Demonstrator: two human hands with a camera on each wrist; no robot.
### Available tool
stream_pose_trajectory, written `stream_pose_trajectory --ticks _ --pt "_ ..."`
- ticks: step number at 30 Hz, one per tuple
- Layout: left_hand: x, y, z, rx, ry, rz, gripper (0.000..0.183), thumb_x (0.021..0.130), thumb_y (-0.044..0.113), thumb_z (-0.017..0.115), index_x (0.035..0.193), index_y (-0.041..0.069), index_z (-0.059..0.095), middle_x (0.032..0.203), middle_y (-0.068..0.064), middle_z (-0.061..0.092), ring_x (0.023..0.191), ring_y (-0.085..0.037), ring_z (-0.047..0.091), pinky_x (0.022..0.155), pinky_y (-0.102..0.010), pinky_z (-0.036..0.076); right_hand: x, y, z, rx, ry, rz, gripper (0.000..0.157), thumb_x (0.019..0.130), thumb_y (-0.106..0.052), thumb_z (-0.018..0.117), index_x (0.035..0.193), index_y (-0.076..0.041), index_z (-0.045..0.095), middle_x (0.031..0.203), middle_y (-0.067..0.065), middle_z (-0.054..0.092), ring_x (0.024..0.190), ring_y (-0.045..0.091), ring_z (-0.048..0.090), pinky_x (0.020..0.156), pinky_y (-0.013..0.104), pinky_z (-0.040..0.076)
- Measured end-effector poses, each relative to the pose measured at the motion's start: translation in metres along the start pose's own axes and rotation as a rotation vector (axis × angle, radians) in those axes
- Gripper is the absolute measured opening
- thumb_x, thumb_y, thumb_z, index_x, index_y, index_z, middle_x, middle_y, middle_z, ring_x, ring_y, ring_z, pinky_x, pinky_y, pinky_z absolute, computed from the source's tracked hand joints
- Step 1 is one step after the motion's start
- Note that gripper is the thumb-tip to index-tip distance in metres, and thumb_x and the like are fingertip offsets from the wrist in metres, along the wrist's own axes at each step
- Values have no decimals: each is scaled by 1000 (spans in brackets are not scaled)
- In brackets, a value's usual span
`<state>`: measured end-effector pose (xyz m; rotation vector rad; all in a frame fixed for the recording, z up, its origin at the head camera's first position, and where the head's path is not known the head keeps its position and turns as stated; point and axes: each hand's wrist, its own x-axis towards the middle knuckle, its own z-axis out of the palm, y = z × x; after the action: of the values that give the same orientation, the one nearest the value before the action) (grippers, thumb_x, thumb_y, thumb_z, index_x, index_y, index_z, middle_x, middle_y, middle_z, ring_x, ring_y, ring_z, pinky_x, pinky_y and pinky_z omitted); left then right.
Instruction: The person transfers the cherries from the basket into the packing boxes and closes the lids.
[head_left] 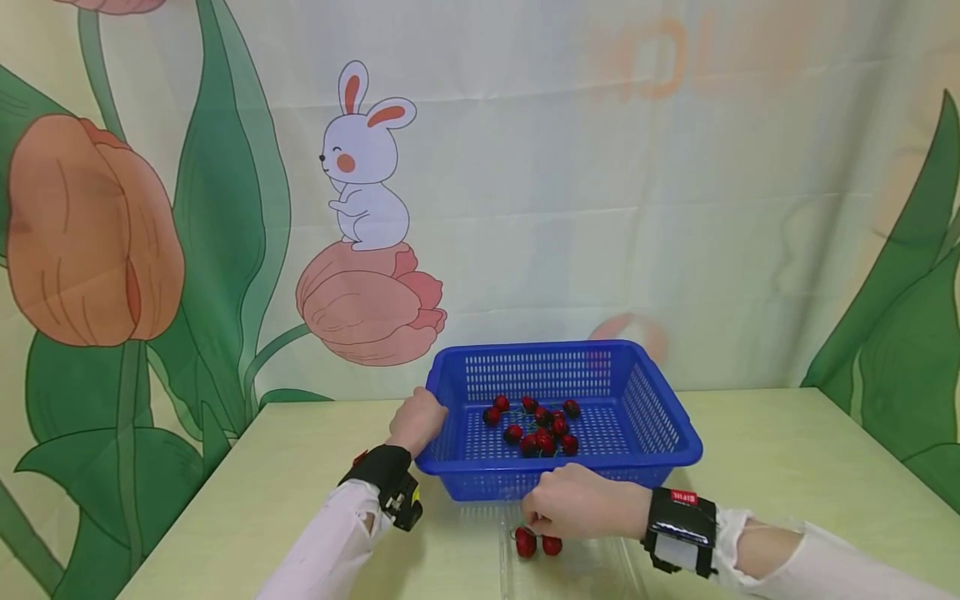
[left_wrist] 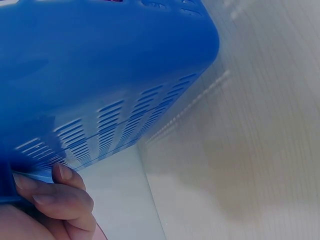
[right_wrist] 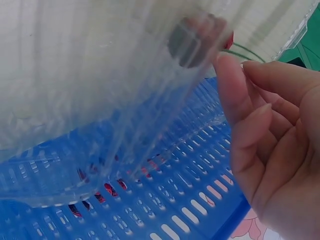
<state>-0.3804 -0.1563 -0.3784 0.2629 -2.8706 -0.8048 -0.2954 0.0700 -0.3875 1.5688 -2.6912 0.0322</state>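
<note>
A blue slotted plastic basket [head_left: 670,451] stands on the table with several dark red cherries [head_left: 545,439] inside. My left hand [head_left: 417,419] grips its left rim, and curled fingers [left_wrist: 67,205] show under that rim in the left wrist view. In front of the basket lies a clear plastic container [head_left: 592,575]. Over it my right hand [head_left: 577,504] pinches a green stem [right_wrist: 245,51] between thumb and index finger. Two cherries, one on the left [head_left: 526,543] and one on the right [head_left: 552,545], show just below that hand. Which of them hangs from the stem I cannot tell.
The pale wood-grain table [head_left: 247,500] extends to both sides of the basket. Behind it hangs a curtain [head_left: 525,208] printed with tulips and a rabbit. The basket's front wall stands close behind the clear container.
</note>
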Motion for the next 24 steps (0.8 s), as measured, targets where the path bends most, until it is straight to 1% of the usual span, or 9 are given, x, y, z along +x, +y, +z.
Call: stream_pose_trajectory --ticks 6,13,24 --pt "0 2 -1 0 -4 -7 47 89 15 48 122 -15 36 95 -27 56 82 -38 59 67 -48 48 -1 0 -3 35 -9 12 5 84 -13 64 84 -11 69 64 -13 53 48 -1 37 43 14 33" --pt "-3 3 -2 -4 4 -8 47 89 15 49 122 -16 36 96 -28 55 83 -38 59 68 -49 48 -2 0 -5 42 0 17 5 84 -14 64 83 -12 68 60 -15 47 48 0 36 42 14 31" --pt "-3 4 -3 1 -6 -7 46 89 16 49 120 -16 37 97 -28 55 84 -39 59 69 -49 47 -7 -4 -16 48 31 10 6 85 -16 63 83 -12 68 61 -14 48 47 -1 37 41 14 31"
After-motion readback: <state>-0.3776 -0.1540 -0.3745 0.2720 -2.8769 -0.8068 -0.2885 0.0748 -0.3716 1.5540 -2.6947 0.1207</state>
